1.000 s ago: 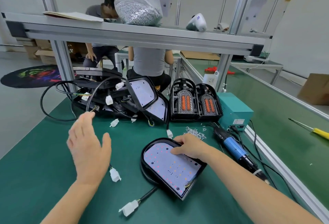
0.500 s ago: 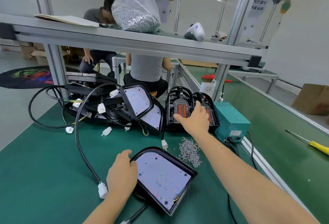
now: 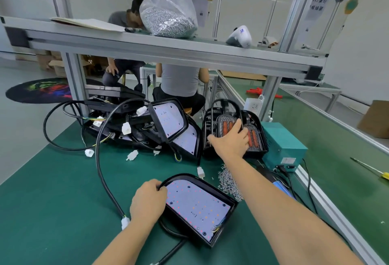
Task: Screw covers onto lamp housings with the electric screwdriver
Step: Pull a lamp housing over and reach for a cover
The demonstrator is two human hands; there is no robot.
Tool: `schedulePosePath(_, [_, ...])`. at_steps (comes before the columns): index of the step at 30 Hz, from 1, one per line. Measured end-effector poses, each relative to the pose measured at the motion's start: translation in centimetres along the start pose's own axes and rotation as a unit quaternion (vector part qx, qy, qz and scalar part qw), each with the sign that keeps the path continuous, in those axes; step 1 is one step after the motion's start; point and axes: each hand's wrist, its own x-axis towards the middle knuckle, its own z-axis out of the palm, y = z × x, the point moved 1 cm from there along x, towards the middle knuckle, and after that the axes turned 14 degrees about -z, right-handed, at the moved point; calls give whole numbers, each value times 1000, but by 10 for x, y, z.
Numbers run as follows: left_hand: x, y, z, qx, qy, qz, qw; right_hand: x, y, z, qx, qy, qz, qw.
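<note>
Right hand [image 3: 229, 141] has fingers spread flat on the front cover [image 3: 226, 126] in the stack at the table's far edge, while left hand [image 3: 148, 201] grips the open housing [image 3: 199, 205] near the front edge, so the cover must come straight back toward it.

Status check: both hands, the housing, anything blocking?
Left hand grips open lamp housing at its rim. Right hand on a cover in the stack, grip unclear. No cover fitted yet. Loose screws beside housing; nothing blocking.
</note>
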Motion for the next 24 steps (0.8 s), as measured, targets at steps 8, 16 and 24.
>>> schedulePosePath(8, [9, -5, 0, -177, -88, -35, 980, -127, 6, -74, 120, -169, -171, 963])
schedulePosePath(16, [8, -2, 2, -360, -236, -98, 897, -190, 37, -63, -30, -245, -244, 938])
schedulePosePath(24, [-2, -2, 2, -387, -278, -108, 873, -194, 25, -50, -92, -235, -258, 933])
